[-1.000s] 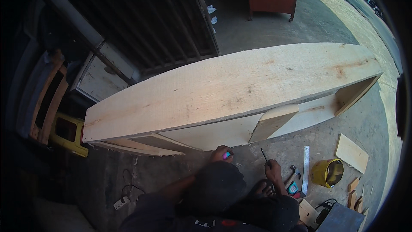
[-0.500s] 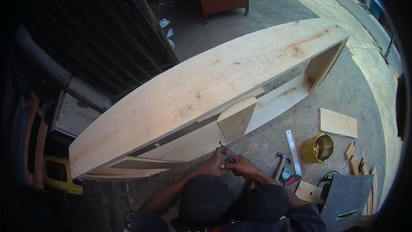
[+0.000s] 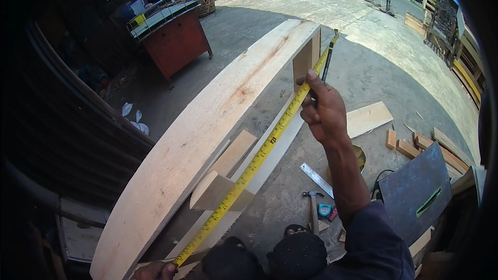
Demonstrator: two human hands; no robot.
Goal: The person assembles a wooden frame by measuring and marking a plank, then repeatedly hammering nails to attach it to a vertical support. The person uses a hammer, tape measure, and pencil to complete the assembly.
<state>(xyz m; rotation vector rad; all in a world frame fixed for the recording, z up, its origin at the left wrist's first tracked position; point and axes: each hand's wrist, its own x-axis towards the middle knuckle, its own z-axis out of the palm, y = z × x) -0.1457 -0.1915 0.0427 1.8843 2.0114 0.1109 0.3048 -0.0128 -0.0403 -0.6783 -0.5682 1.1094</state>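
Note:
A yellow tape measure blade [image 3: 259, 156] runs slantwise along the open side of a long, curved wooden frame [image 3: 207, 129]. At the lower left, my left hand [image 3: 155, 270] is closed on its near end, partly cut off by the picture's edge. My right hand [image 3: 324, 105] is raised near the frame's far end, pinching the blade between thumb and fingers. That same hand also holds a dark, slim pencil [image 3: 328, 62], pointing up beside the blade. The blade's hooked tip [image 3: 336, 32] extends past my right hand. Beneath the blade shows a wooden crosspiece [image 3: 218, 192] inside the frame.
On the concrete floor lie a hammer [image 3: 313, 210], a teal tape measure [image 3: 324, 210], a metal square [image 3: 316, 179] and a pale board [image 3: 369, 119]. My right forearm partly hides a yellow bucket [image 3: 359, 155]. A slotted dark panel [image 3: 410, 192] stands at right, a red cabinet [image 3: 176, 46] behind.
My hands were together at the frame's near side around the pencil; now they are far apart with the tape stretched between them. The view has swung right.

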